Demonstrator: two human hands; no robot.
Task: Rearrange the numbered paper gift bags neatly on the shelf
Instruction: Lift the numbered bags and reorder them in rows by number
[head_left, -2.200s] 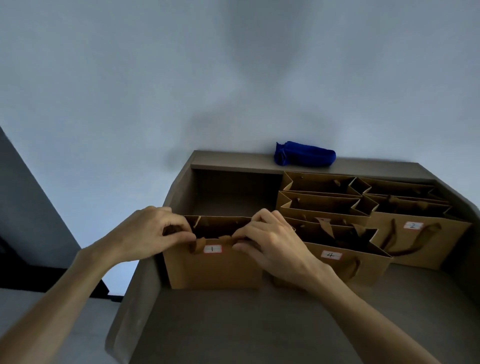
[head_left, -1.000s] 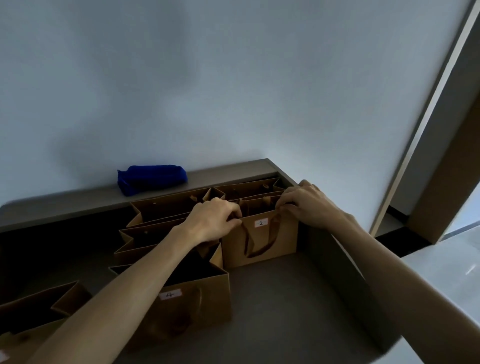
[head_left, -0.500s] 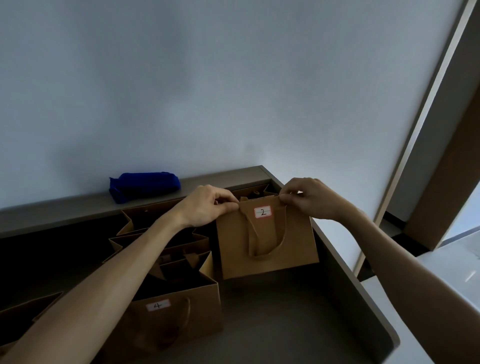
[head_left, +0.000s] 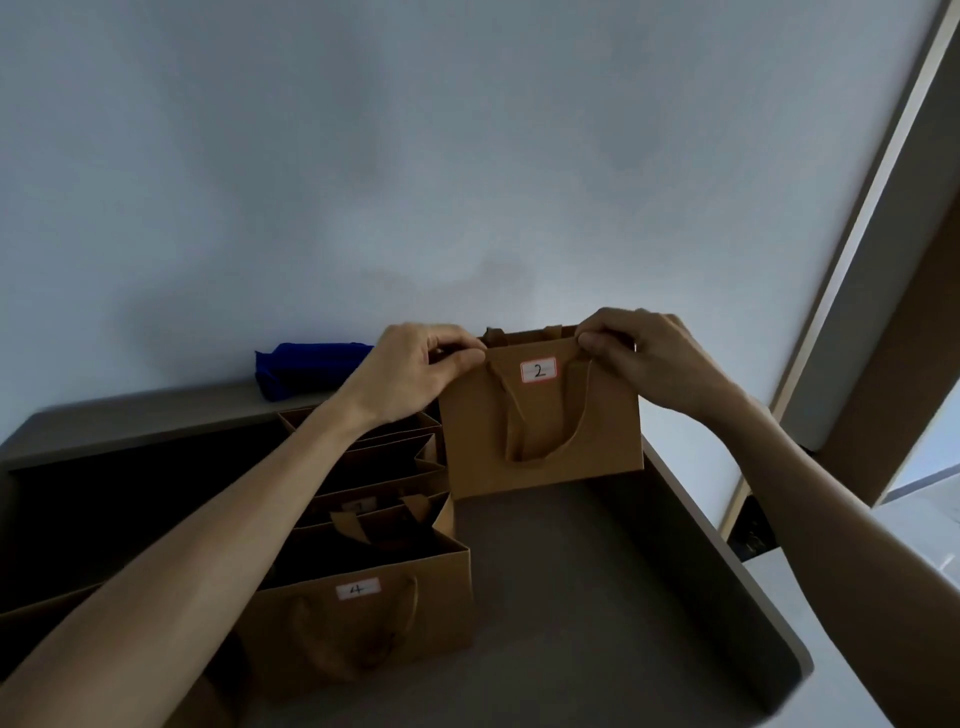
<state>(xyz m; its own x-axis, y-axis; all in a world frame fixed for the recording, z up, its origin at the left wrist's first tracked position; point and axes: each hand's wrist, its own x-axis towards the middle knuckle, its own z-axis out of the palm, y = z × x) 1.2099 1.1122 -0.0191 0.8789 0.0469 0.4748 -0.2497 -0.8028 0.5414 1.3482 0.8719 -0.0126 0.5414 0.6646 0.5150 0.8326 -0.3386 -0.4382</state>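
Kraft-paper bag number 2 (head_left: 543, 415) hung above the grey shelf (head_left: 597, 597), right of bag 4 (head_left: 363, 618), pinched at its top corners by left hand (head_left: 415, 371) and right hand (head_left: 644, 353). It looked light, creasable; the stiff rim seemed the best hold.

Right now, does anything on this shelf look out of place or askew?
One item: a blue cloth bundle lies on the back ledge, unlike the brown bags. Bag 2 hangs in both hands, slightly tilted. Bag 4 stands upright.

I read a handwritten 2 on the white label (head_left: 538, 370) of the lifted bag (head_left: 545, 431), a 4 on the label (head_left: 357, 590) of the near bag (head_left: 363, 623)
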